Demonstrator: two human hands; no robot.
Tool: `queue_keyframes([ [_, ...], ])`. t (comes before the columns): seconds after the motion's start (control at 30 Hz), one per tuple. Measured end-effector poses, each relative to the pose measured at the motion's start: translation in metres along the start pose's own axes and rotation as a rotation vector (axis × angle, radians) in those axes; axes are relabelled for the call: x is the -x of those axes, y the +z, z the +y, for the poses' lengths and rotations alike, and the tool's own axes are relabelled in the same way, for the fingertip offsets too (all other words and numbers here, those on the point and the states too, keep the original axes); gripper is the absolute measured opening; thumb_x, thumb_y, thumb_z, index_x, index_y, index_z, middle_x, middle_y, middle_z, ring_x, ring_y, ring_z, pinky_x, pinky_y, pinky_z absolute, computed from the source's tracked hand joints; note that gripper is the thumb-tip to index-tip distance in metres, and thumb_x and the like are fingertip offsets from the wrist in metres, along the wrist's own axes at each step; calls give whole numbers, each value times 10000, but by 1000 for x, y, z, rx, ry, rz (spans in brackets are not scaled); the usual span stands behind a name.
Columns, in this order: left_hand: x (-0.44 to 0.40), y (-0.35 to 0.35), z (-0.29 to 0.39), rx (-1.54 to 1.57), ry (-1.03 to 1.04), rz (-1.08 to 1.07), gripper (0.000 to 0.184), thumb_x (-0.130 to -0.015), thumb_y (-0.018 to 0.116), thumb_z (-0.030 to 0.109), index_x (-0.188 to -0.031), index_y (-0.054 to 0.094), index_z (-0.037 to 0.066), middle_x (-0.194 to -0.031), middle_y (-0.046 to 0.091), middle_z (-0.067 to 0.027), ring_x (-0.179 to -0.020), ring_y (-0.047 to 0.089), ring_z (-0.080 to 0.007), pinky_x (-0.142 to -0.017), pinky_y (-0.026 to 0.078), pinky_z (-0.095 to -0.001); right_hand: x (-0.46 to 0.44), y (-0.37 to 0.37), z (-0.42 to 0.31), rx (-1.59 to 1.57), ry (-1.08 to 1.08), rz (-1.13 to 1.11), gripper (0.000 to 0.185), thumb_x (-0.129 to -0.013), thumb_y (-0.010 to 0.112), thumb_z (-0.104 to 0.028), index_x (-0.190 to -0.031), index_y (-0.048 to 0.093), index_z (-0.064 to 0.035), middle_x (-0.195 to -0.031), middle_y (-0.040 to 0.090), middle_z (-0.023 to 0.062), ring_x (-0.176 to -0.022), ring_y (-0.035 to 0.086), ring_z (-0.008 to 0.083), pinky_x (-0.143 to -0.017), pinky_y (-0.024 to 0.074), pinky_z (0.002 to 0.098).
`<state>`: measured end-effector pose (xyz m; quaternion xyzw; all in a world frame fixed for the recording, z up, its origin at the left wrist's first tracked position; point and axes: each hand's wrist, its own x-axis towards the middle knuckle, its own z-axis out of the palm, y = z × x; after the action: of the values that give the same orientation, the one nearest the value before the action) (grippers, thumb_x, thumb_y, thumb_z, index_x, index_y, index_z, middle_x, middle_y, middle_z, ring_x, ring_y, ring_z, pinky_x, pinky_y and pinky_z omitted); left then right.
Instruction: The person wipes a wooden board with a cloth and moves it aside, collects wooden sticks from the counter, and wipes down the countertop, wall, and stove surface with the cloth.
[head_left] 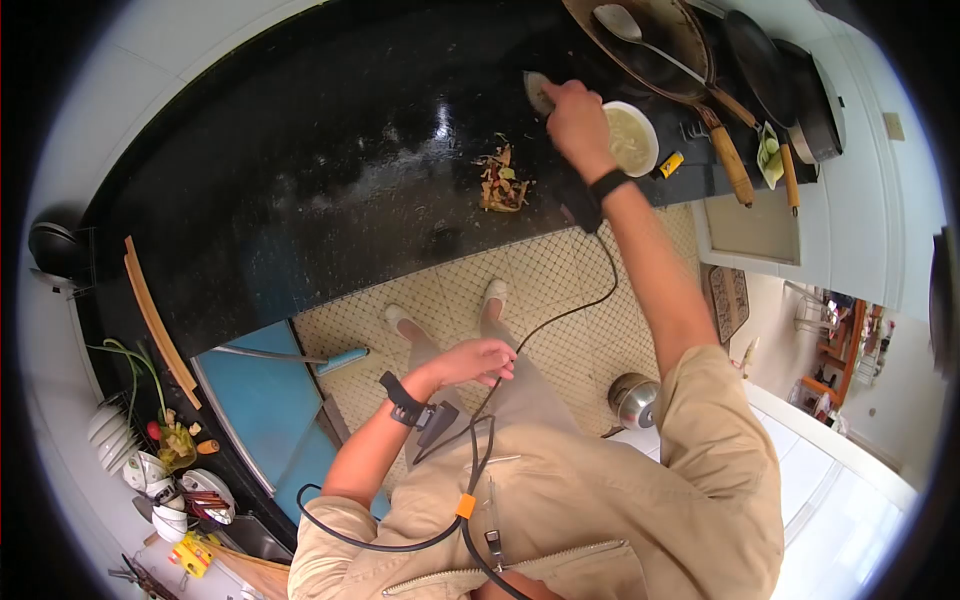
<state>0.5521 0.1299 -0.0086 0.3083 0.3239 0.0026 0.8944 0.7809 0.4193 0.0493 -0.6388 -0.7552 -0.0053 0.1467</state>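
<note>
My right hand (pixel 578 122) reaches across the black counter (pixel 300 150), its fingers closed on a small greyish cloth (pixel 538 92) pressed against the surface. Just right of that hand stands a white bowl (pixel 652 150) with pale liquid in it. Nearer the counter's front edge lies a heap of food scraps (pixel 503 185), apart from the cloth. My left hand (pixel 472 362) hangs in front of my body, its fingers loosely bent and holding nothing. A black cable (pixel 565 310) passes close by its fingertips.
A wok (pixel 675 75) with a spatula (pixel 660 52) resting in it sits at the back right. A small yellow box (pixel 671 165) lies beside the bowl. Stacked bowls (pixel 112 435) and vegetables (pixel 178 445) crowd the left side. A metal pot (pixel 634 400) stands on the floor.
</note>
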Motion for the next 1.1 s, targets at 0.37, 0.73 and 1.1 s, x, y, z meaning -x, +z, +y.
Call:
queue_keyframes([
  [0.37,-10,-7,0,48,-17,-50,381,-1039,477,309,-1278,533,17,-1182,600,-98,-1119,627,-182,-910,531,-336,35,76,-8,-118,-218,-11,285,-818,602,-56,-1059,719,-155,-1045,637,83,-974,591,337,-850,500,405],
  [0.73,1,-23,13,57,30,-9,383,-1038,480,324,-1279,541,33,-1188,607,-87,-1132,621,-185,-945,512,-347,101,32,26,-257,123,35,411,-750,576,21,-1111,701,-129,-1012,653,116,-964,613,334,-826,494,428],
  [1.1,-30,-62,-2,319,277,93,364,-1024,519,254,-1273,538,-12,-1262,604,-140,-1174,600,-230,-1044,436,-339,101,39,-52,-322,-23,-38,372,-735,587,12,-1067,704,-105,-1032,638,131,-956,595,359,-835,485,430],
])
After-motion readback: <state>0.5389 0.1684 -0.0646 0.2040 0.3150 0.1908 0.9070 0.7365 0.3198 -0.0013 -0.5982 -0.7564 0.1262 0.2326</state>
